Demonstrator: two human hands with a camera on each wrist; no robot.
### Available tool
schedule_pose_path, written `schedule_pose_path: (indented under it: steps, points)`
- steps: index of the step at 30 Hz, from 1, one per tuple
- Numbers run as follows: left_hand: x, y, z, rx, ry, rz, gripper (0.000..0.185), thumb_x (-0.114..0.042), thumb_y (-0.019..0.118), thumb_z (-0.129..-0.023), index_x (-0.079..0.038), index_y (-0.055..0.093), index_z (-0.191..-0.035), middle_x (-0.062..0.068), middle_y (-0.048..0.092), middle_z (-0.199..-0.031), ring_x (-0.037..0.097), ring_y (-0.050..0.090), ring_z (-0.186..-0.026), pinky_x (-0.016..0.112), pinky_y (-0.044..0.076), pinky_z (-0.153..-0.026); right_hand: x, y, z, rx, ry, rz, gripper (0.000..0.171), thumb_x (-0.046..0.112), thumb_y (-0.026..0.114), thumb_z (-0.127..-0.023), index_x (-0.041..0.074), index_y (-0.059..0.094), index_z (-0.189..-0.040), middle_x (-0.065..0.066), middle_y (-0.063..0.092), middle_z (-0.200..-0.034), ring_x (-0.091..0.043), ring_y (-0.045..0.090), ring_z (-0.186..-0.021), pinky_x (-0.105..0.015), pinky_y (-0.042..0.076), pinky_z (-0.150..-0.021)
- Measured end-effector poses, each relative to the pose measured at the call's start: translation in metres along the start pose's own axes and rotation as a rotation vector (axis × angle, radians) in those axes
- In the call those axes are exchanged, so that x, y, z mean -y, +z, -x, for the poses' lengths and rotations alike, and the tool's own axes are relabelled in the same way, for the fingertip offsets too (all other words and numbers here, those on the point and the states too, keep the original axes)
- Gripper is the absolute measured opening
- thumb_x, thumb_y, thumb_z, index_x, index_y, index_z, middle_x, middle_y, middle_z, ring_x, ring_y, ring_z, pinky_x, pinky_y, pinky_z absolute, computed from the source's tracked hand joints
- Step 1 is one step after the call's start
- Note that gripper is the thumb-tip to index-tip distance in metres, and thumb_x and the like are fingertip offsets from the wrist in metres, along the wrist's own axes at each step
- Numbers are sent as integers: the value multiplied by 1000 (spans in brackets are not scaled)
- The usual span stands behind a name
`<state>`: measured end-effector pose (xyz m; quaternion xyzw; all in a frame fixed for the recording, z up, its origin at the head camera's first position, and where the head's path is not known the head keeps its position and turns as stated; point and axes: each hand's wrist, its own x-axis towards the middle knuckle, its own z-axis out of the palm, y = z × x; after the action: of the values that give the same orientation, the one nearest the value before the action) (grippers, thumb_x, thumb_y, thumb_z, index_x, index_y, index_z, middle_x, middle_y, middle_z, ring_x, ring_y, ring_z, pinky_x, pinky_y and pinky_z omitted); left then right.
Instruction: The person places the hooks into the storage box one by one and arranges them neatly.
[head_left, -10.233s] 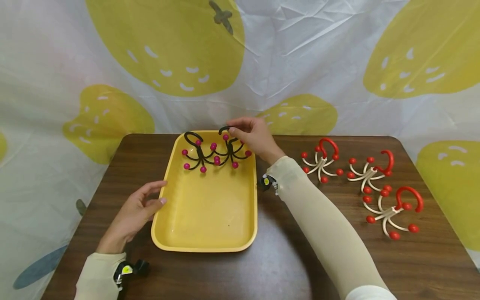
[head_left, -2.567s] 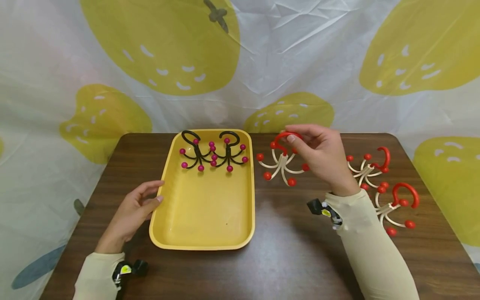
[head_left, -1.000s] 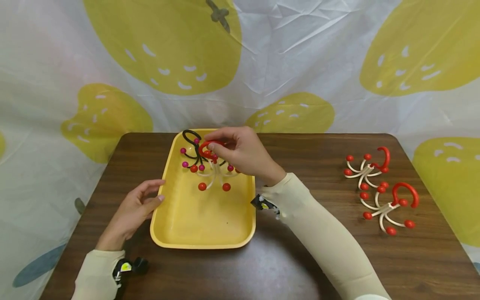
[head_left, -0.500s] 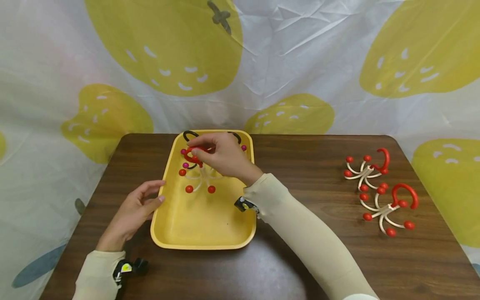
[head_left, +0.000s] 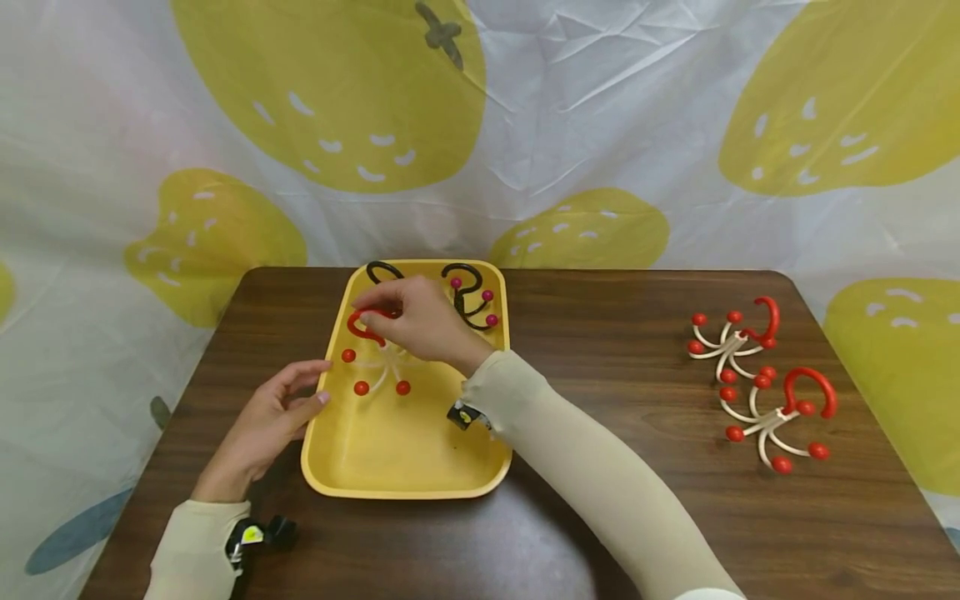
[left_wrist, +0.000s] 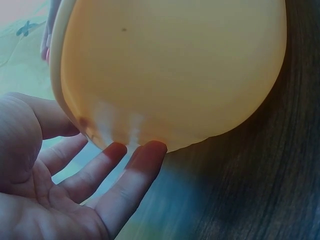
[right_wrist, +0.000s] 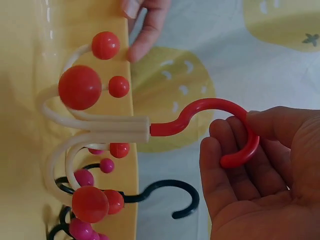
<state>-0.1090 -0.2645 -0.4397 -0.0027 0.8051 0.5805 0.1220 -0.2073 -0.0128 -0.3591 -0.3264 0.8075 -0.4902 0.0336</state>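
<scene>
Head view, right hand point(head_left: 420, 321) gripping red-hooked hanger point(head_left: 372, 354) over yellow tray point(head_left: 408, 467), left hand point(head_left: 266, 425) relaxed at rim

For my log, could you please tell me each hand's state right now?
Left hand: open, fingertips touching the yellow tray.
Right hand: holding the red-and-white hook hanger.
</scene>
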Motion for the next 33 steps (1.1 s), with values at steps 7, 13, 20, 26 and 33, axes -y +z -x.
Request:
schedule_pose_path:
  steps: [7, 13, 20, 26, 33]
  points:
    - [-1, 1, 0, 6, -2, -3, 52, -20, 63, -108, -11, 46, -156, 24, 47, -156, 34, 67, -120, 40, 65, -85, -3, 10, 0, 21, 24, 24, 20, 13, 75, -99, 6, 80, -117, -4, 81, -111, -8, 74, -96, -16, 57, -84]
    - [-1, 1, 0, 0, -9, -8, 52, -18, 63, -108, -11, 46, -156, 24, 47, -156, 36, 67, -121, 41, 65, -85, -5, 13, 0, 33, 44, 0, 19, 13, 76, -99, 7, 80, -116, -4, 81, -112, -9, 74, -97, -17, 58, -85]
    - [0, 1, 0, -3, -6, -7, 53, -19, 63, -108, -10, 45, -157, 24, 47, -156, 35, 67, -120, 41, 65, -84, -9, 16, -1, 41, 63, 3, 20, 14, 75, -99, 8, 81, -117, -4, 81, -113, -9, 73, -95, -16, 57, -83]
    - [0, 1, 0, -1, -3, -3, 52, -19, 62, -108, -10, 45, -157, 24, 47, -156, 35, 67, -120, 41, 65, -84, -11, 17, -1, 42, 64, 6, 22, 14, 75, -99, 5, 80, -118, -6, 80, -115, -11, 73, -97, -17, 57, -84]
    - [-2, 0, 1, 0, -8, -5, 52, -20, 63, -108, -11, 45, -157, 24, 47, -156, 35, 67, -121, 41, 65, -85, -11, 14, 0, 14, 49, -4, 21, 14, 76, -98, 4, 80, -116, -7, 81, -111, -12, 76, -97, -17, 58, -85]
